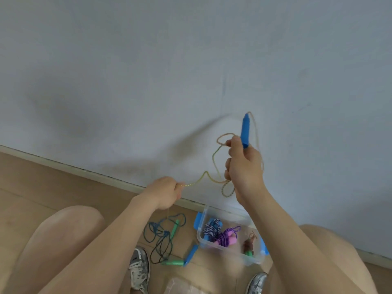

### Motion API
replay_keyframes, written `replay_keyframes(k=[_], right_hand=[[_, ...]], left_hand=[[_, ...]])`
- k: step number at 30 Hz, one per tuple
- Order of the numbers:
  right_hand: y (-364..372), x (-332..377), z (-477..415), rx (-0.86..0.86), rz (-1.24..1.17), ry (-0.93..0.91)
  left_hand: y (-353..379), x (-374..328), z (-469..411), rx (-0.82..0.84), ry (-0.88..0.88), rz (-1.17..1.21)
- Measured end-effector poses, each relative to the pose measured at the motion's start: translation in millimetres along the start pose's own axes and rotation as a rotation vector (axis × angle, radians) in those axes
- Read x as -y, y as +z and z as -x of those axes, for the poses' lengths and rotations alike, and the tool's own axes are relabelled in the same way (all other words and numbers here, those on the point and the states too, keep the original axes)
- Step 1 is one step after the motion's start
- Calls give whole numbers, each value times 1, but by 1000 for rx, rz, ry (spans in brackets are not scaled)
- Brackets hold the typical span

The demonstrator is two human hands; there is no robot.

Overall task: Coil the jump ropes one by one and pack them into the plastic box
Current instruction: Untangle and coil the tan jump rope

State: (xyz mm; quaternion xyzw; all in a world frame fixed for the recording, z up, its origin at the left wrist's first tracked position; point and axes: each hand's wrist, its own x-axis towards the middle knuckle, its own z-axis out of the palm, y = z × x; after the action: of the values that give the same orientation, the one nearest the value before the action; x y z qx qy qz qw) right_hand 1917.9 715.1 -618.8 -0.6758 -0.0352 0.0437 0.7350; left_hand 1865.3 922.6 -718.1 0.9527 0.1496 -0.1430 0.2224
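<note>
Item: yellow-green rope (214,160), partly coiled, held in the air before the wall, above and apart from the plastic box (231,252) on the floor.

Right hand (244,164): clenched round the blue handle (245,130), which points upward; several loops are gathered in the same grip.

Left hand (165,192): the rope is pinched between thumb and curled fingers, with slack sagging between the hands.

Second blue handle (192,254): lies on the floor just beside the box.

Box contents: striped rope (211,229), purple rope (226,237), brown rope (249,242), all bundled.

Dark blue rope (161,236): loose on the floor, not yet coiled.

Handling note, judged: the slack is best drawn taut before each turn, loops kept even in size, and the trailing handle lifted clear of the dark rope to avoid a tangle.
</note>
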Motion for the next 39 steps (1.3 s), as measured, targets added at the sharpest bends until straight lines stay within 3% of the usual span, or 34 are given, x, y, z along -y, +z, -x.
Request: replay_keyframes(k=[4, 10, 20, 25, 28, 31, 34, 39], right_hand=[[6, -17, 1, 104, 193, 6], [18, -37, 9, 318, 418, -20], [21, -42, 14, 470, 854, -308], [18, -35, 14, 594, 764, -298], [18, -33, 13, 534, 710, -354], [18, -24, 11, 366, 511, -322], [14, -15, 8, 153, 255, -290], [5, -1, 3, -147, -61, -259]], left_hand=[[-17, -22, 13, -104, 38, 339], [-37, -43, 35, -252, 162, 493], [-37, -36, 31, -311, 305, 386], [-39, -37, 30, -303, 305, 453], [-36, -33, 25, -354, 302, 464], [-33, -27, 20, -415, 251, 462], [-26, -15, 14, -393, 141, 270], [-16, -3, 13, -43, -77, 17]])
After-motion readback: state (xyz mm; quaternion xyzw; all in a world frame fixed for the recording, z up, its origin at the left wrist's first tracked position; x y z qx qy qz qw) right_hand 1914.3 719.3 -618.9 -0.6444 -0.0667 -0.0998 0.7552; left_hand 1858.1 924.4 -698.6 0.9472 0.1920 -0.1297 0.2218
